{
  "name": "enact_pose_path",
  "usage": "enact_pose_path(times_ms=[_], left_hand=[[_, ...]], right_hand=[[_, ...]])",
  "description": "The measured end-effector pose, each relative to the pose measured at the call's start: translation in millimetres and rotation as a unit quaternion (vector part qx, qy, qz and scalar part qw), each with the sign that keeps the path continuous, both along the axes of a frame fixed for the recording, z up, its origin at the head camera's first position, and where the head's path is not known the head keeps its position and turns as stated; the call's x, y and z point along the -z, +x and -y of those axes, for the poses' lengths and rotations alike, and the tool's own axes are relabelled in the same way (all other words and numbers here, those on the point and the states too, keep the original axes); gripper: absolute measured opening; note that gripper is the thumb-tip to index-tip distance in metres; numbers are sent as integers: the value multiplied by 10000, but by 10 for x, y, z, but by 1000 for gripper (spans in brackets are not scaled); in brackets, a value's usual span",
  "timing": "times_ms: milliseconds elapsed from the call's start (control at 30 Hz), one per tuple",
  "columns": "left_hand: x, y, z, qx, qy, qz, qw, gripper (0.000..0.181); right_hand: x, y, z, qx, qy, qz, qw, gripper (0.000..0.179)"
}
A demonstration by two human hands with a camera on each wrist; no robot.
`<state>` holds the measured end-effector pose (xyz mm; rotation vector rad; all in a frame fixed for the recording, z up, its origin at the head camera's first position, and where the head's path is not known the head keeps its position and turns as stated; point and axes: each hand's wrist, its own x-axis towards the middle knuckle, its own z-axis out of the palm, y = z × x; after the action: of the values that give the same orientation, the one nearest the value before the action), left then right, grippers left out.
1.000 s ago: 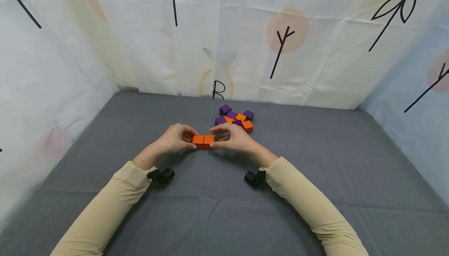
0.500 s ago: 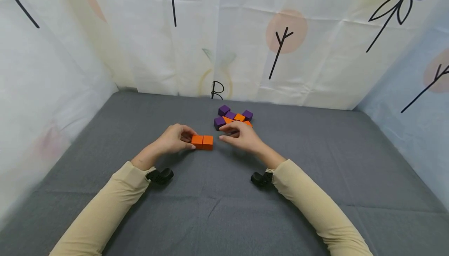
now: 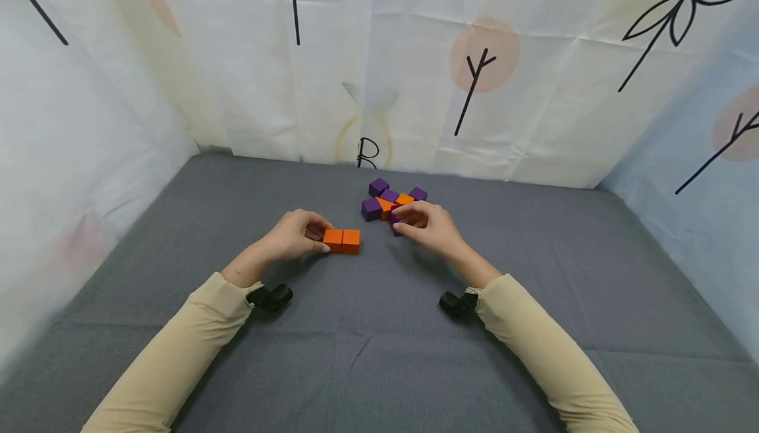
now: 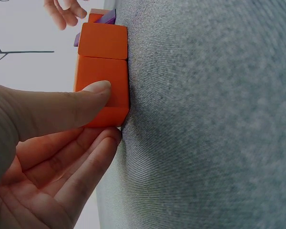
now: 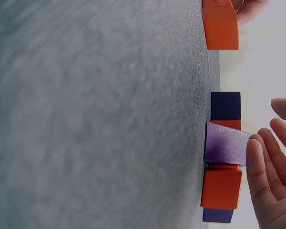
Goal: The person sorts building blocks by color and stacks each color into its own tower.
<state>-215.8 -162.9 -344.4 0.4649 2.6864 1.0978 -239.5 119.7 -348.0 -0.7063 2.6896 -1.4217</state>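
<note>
Two orange cubes stand side by side, touching, on the grey cloth in the head view. My left hand (image 3: 290,234) pinches the left orange cube (image 3: 333,240), with its thumb on the near face in the left wrist view; the fingertips behind are partly hidden. The right orange cube (image 3: 351,241) is free of both hands. Over the near right side of the block pile hovers my right hand (image 3: 431,225), thumb and fingers apart. In the right wrist view its fingertips are beside the top of a purple block (image 5: 226,145); whether they touch it I cannot tell.
Several purple and orange blocks lie close together behind the pair, among them a purple cube (image 3: 371,209) and an orange block (image 3: 405,200). The grey cloth (image 3: 332,367) covers the table. A printed white curtain (image 3: 403,90) hangs behind it.
My right hand has let go of the right orange cube and moved right to the pile, covering some blocks there. My left hand stays on the left orange cube.
</note>
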Motion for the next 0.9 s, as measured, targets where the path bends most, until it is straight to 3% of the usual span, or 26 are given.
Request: enact_pose_path(times_ms=[233, 467, 667, 900], left_hand=[[5, -5, -4, -19, -24, 41, 10000, 36], [9, -9, -6, -28, -67, 39, 10000, 36], [9, -8, -15, -20, -38, 22, 10000, 36], [4, -6, -10, -39, -54, 40, 10000, 36]], right_hand=[[7, -13, -49, 790, 62, -129, 9968, 25], [-3, -39, -59, 1465, 331, 331, 9881, 34], [13, -100, -96, 1588, 350, 549, 9852, 48], [16, -160, -116, 1317, 640, 889, 9852, 59]])
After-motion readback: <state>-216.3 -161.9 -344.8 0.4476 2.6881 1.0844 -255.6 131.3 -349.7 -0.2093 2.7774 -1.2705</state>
